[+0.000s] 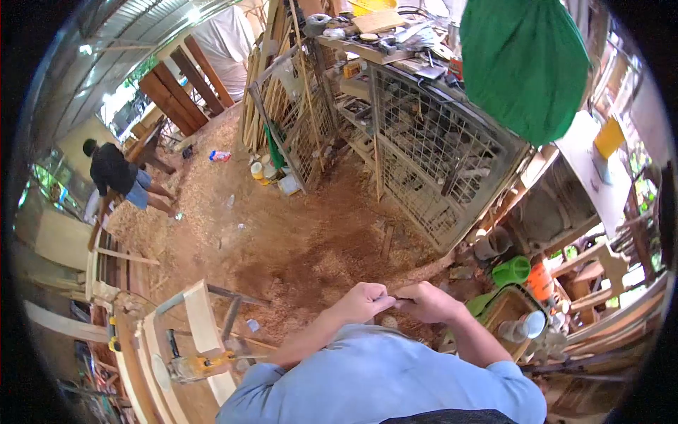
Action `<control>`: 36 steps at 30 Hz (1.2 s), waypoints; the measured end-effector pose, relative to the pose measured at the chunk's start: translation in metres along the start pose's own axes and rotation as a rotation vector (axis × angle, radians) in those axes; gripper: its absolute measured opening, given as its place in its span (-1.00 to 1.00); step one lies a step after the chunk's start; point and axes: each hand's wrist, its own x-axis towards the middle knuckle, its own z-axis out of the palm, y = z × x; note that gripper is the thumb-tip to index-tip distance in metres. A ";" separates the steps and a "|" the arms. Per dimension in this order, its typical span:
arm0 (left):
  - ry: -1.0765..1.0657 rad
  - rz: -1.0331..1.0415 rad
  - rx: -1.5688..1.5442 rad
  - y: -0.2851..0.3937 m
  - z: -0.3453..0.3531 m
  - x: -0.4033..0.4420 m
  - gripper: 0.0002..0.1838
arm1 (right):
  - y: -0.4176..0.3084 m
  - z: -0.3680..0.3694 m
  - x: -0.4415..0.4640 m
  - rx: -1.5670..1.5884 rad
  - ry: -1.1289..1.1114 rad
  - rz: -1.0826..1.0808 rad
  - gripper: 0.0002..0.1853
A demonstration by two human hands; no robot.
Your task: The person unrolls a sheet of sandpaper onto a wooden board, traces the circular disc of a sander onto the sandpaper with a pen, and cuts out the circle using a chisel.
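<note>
Both hands meet in front of the light blue shirt, at the lower middle of the head view. My left hand has its fingers closed, thumb towards the right. Close beside it, my right hand is also closed, its fingertips almost touching the left thumb. A small dark, thin thing shows between the fingertips, too small to name. Whatever else lies inside the fingers is hidden.
A wooden frame with a yellow power tool stands at the lower left. Wire-mesh doors and a green cloth are ahead. A green bucket is at right. Another person bends at far left.
</note>
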 end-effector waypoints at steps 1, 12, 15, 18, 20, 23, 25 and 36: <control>0.024 -0.039 -0.135 -0.005 0.000 0.002 -0.70 | -0.002 -0.003 0.005 0.037 0.032 -0.003 -0.85; 0.195 -0.116 -0.869 -0.081 -0.093 0.068 -0.78 | 0.021 -0.080 0.099 -0.583 -0.039 0.087 -0.63; 0.688 -0.079 -1.173 -0.114 -0.230 0.056 -0.79 | 0.076 -0.141 0.124 -0.391 0.508 0.014 -0.77; 0.639 0.116 -0.737 -0.130 -0.314 0.071 -0.81 | 0.030 -0.161 0.206 0.039 0.805 -0.014 -0.84; 0.444 0.068 -0.462 -0.114 -0.339 0.084 -0.83 | 0.017 -0.145 0.267 0.844 0.824 -0.160 -0.91; 0.213 0.165 -0.498 -0.113 -0.338 0.125 -0.83 | -0.010 -0.105 0.365 1.121 0.608 -0.452 -0.63; 0.132 0.159 -0.504 -0.110 -0.345 0.144 -0.82 | -0.023 -0.090 0.403 1.254 0.621 -0.454 -0.56; 0.101 0.414 -0.349 -0.103 -0.429 0.257 -0.75 | 0.019 -0.135 0.510 1.424 0.671 -0.428 -0.42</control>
